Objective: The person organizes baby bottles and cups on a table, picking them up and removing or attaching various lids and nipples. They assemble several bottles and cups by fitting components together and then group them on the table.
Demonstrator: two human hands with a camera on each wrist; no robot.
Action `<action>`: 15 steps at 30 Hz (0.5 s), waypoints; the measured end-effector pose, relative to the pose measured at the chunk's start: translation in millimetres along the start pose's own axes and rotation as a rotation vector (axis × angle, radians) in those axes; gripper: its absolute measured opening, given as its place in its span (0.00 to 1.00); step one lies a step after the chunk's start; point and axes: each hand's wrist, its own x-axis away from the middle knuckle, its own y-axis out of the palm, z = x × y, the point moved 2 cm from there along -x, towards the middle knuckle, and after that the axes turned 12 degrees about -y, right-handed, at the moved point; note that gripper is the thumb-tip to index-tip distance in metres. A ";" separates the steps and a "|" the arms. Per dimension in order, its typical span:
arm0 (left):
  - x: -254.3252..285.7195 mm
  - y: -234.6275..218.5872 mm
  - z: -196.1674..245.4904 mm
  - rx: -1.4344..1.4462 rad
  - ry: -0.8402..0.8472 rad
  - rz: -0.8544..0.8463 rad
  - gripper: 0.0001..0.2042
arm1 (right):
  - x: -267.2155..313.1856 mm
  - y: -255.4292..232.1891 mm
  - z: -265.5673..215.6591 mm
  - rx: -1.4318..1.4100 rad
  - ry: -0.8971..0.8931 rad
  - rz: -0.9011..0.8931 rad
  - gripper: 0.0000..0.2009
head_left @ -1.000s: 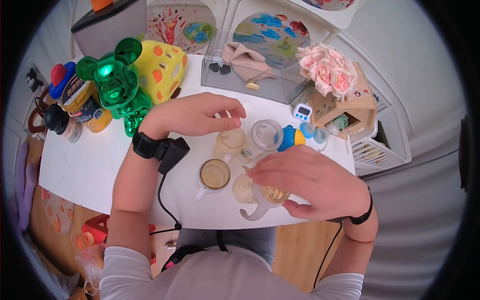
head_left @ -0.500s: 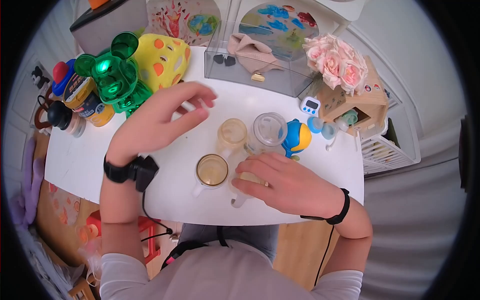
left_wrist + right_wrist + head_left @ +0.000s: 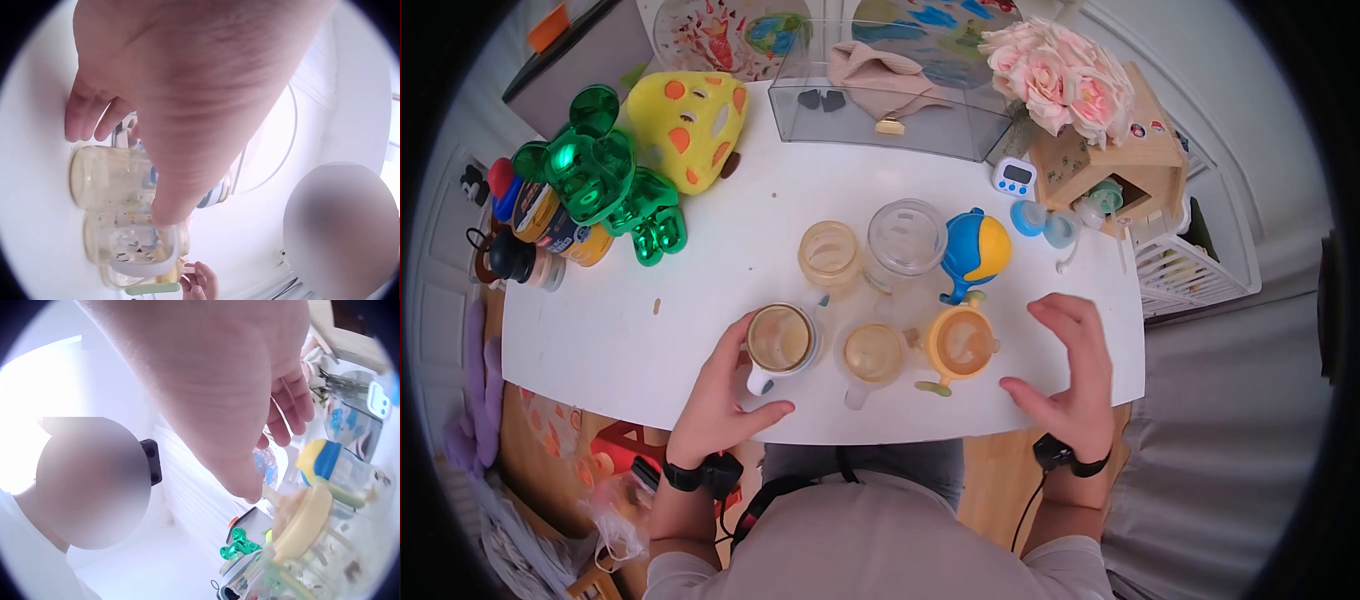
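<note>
Several clear baby bottles stand on the white table. My left hand (image 3: pixel 718 405) curves loosely round the near left side of a white-handled bottle (image 3: pixel 780 338), thumb held apart from the fingers. Beside that bottle is a handled clear one (image 3: pixel 873 355), then a bottle with a yellow collar (image 3: pixel 961 345) and green-tipped handles. My right hand (image 3: pixel 1080 375) hovers to the right of the yellow collar, its fingers spread and holding nothing. Behind this row are an amber-tinted bottle (image 3: pixel 829 253), a wider clear bottle (image 3: pixel 907 240) and a blue-and-yellow lidded item (image 3: pixel 980 250).
Small blue caps (image 3: pixel 1028 218) lie near a white timer (image 3: pixel 1014 177). A wooden house (image 3: pixel 1120 165), pink roses (image 3: pixel 1065 85) and a clear box (image 3: pixel 890 135) stand at the back. A green bear figure (image 3: pixel 595 175) and yellow plush (image 3: pixel 688 130) sit at left.
My right hand has lifted off the front bottles and moved right, uncovering the yellow-collared bottle. My left hand has come down from the back left to the white-handled bottle. The head view has shifted.
</note>
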 end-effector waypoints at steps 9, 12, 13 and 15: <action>-7.1 17.4 -1.0 -0.027 0.055 0.201 0.33 | 30.3 56.0 -50.2 -0.247 -0.279 -0.018 0.17; -10.6 21.2 5.5 -0.018 0.082 0.199 0.30 | 18.1 74.1 -51.3 -0.280 -0.203 -0.215 0.17; -11.5 22.5 7.4 -0.022 0.086 0.195 0.30 | 18.0 79.5 -49.0 -0.277 -0.201 -0.209 0.17; -12.8 24.3 9.5 0.012 0.056 0.169 0.29 | 17.8 88.9 -47.2 -0.327 -0.251 -0.238 0.21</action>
